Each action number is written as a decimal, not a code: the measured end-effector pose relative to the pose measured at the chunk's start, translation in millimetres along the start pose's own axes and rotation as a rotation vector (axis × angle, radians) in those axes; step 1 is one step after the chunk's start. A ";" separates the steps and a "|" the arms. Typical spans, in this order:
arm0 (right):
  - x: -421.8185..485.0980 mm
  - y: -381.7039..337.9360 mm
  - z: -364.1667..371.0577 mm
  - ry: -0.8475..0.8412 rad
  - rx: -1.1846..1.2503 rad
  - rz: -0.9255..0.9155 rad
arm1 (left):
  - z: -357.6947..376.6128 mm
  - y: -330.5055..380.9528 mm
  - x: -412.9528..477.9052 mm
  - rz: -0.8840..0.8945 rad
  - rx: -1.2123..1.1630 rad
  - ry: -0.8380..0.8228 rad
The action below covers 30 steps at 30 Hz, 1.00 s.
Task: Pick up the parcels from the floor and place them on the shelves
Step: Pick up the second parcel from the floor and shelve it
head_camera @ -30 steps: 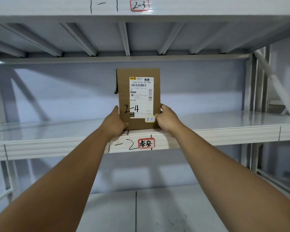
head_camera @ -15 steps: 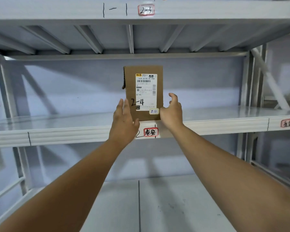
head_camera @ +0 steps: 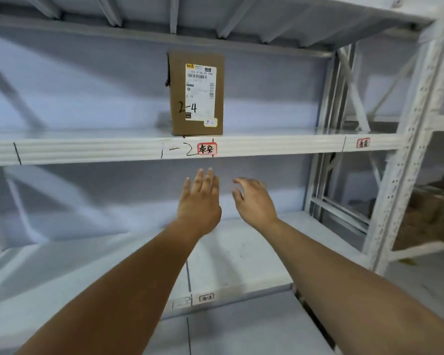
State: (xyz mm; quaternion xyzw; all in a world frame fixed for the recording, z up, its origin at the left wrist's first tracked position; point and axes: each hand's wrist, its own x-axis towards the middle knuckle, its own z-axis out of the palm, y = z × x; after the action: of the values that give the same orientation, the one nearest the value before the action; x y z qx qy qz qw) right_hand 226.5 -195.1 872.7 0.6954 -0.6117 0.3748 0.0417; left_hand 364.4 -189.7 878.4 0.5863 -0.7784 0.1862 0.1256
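Both hands are out in front of the person, and they hold nothing. On the left side, the left hand (head_camera: 199, 201) has its fingers stretched out flat and spread, with the back of the hand facing us. Just beside it, the right hand (head_camera: 254, 201) is loose too, with its fingers a bit curled, and nothing is in it. Both hands are below the front edge of the middle shelf (head_camera: 87, 149) and are not touching it. Up above them, the parcel (head_camera: 196, 93) stands on that shelf, near the front edge, right over the black "1-2" writing and the red tag (head_camera: 207, 149). It is a brown cardboard box and it stands tall, with its long side going up and down. Its white label (head_camera: 200, 92) faces out toward the room, and "2-4" is written on the front in black. I think it faces this way so people can read the label. It stands straight, so it looks safe from falling over. Far to the right, past the white post (head_camera: 408, 139), some more brown boxes (head_camera: 431, 213) sit on a low shelf. I think this parcel is done, and the next one is down on the floor.
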 end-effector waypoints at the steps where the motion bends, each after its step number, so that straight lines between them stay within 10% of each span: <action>1: -10.6 12.1 1.7 -0.036 -0.036 0.019 | 9.0 7.4 -6.8 0.006 -0.005 -0.025; 30: -277.8 399.6 -43.5 -0.722 -0.193 0.476 | 186.1 358.0 -113.3 0.169 -0.211 -0.676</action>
State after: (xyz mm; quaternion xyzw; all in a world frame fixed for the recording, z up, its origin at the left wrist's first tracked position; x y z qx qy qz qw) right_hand -138.3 -44.1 584.8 0.6146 -0.7622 0.0480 -0.1975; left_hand 57.0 -85.8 613.2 0.5321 -0.8366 -0.0899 -0.0949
